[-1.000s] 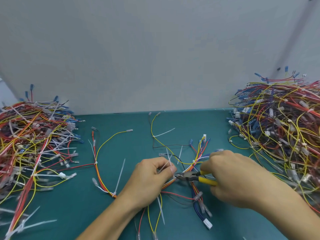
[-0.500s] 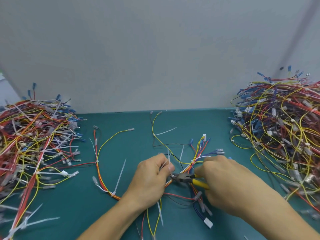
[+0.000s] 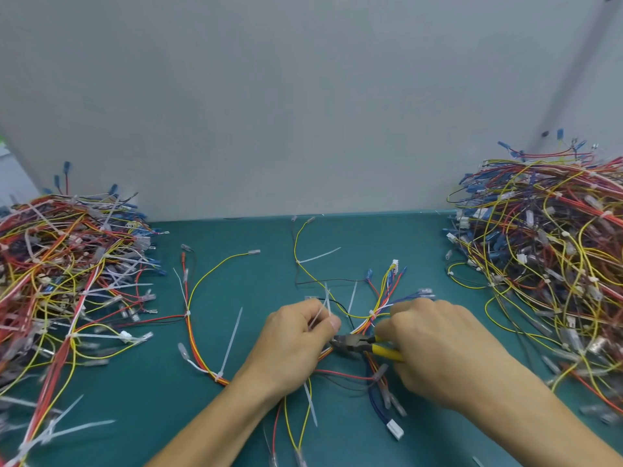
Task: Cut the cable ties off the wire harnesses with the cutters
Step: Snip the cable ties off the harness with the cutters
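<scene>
Head view. Left hand [image 3: 296, 345] clenched on multicoloured wire harness [image 3: 382, 303] at mid-table, pinching white plastic cable tie [image 3: 326, 303] tails upright. Right hand [image 3: 438, 352] gripping yellow-handled steel cutters [image 3: 352, 342], nose touching the bundle just under the left thumb. Teal table [image 3: 253, 281] beneath. Judged risk: nicked insulation or pinched fingertip, owing to blades set among wires beside the thumb. Against a second ago: cutters and right hand shifted leftward, nearer the left hand.

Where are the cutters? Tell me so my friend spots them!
On the teal table, look between the left wire pile and the right wire pile. There the right hand grips the cutters. Only they have yellow handles and a dark metal nose.
</scene>
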Demonstrator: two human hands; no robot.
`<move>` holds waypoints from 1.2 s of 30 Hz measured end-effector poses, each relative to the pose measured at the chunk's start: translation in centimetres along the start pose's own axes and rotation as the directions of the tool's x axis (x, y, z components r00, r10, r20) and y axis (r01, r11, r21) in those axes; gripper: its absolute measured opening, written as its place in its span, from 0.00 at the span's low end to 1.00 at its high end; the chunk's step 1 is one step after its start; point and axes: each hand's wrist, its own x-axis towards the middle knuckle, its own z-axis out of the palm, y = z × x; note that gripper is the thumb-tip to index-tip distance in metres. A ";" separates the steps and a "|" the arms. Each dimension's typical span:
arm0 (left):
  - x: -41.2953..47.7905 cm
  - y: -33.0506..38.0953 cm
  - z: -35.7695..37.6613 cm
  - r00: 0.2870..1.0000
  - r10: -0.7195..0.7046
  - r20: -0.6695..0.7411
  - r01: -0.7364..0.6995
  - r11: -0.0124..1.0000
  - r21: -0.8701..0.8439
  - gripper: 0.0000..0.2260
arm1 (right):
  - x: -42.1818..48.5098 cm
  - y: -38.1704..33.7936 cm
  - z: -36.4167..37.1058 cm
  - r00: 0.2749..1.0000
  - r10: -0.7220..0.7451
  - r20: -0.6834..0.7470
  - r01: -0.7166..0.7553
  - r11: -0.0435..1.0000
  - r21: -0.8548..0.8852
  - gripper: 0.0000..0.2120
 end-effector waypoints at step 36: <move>-3.7 -1.8 -4.9 0.951 0.272 0.149 -0.294 0.943 0.153 0.03 | 0.1 -1.1 -0.3 0.982 -0.186 -0.015 0.186 0.983 -0.005 0.11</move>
